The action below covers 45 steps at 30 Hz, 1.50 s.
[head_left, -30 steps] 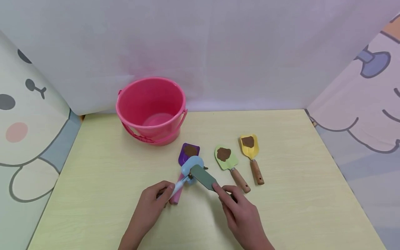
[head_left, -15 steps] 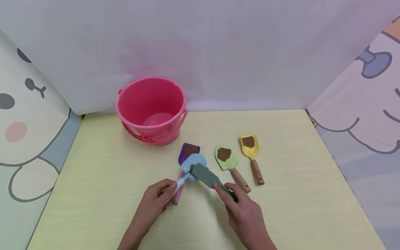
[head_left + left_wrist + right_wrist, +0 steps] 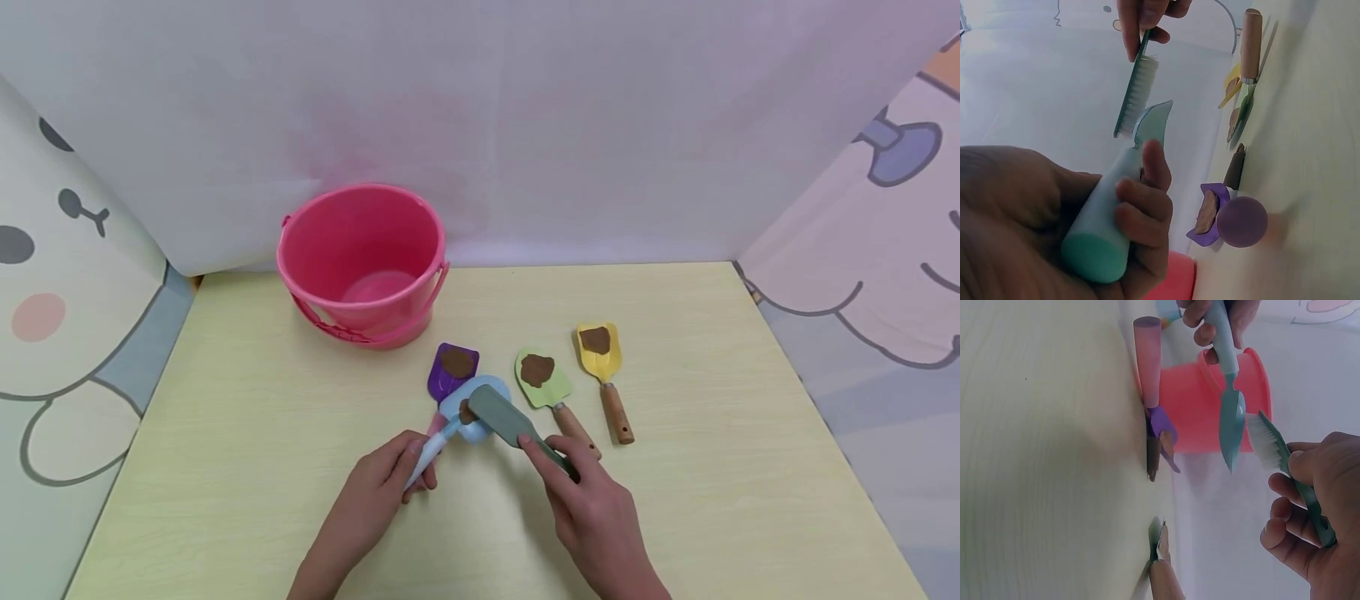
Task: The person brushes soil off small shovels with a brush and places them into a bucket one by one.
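Note:
My left hand (image 3: 375, 483) grips the pale handle (image 3: 1100, 215) of a light blue toy shovel (image 3: 476, 431), raised above the table. A brown patch (image 3: 467, 412) shows on the shovel's blade near the neck. With my right hand (image 3: 588, 500) I hold a green brush (image 3: 501, 412), index finger stretched along its back. Its white bristles (image 3: 1263, 440) face the blade, right at its surface in the right wrist view. Below lies a purple shovel (image 3: 442, 383) with a pink handle, partly covered by the blue one and my left hand.
A pink bucket (image 3: 390, 321) stands at the back left. To the right lie a green shovel (image 3: 553, 390) and a yellow shovel (image 3: 603, 365), both wooden-handled and with brown patches on their blades. A dark brown piece (image 3: 1154, 456) lies by the purple shovel.
The blue shovel has shifted slightly right, its blade showing wider, with more of its brown patch visible. My right hand and the brush have also moved a little right.

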Each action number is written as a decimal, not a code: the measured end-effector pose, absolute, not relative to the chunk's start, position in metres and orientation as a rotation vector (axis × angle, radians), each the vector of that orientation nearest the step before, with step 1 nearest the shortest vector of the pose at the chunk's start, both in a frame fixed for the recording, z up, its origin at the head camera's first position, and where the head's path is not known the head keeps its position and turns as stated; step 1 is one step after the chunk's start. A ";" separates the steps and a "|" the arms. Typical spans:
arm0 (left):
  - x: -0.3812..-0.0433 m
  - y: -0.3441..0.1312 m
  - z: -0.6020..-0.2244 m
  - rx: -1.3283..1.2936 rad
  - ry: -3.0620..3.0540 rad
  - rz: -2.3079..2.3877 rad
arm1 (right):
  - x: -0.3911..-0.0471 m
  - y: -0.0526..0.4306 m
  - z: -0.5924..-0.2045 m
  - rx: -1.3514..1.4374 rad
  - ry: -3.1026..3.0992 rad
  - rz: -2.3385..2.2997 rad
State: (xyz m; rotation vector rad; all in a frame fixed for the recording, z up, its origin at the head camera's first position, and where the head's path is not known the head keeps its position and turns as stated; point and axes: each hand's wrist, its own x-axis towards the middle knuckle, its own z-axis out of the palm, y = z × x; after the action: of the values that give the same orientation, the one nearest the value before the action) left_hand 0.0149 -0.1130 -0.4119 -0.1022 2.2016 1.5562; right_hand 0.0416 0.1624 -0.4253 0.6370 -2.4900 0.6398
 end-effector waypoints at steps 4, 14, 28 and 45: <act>0.016 -0.106 -0.407 -0.097 2.444 1.371 | 0.045 0.159 -0.425 0.706 -2.506 0.618; 0.021 -0.097 -0.406 -0.041 2.968 0.981 | 0.046 0.159 -0.423 0.718 -2.512 0.604; 0.025 -0.100 -0.410 0.243 3.276 0.691 | 0.045 0.156 -0.419 0.719 -2.463 0.673; 0.027 -0.102 -0.410 0.247 3.436 0.446 | 0.045 0.160 -0.418 0.766 -2.463 0.590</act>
State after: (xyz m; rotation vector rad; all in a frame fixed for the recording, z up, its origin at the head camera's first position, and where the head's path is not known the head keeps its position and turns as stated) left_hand 0.0269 -0.1021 -0.4099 0.2466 3.4356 0.4465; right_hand 0.0452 0.1602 -0.4185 0.7656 -2.4630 0.5904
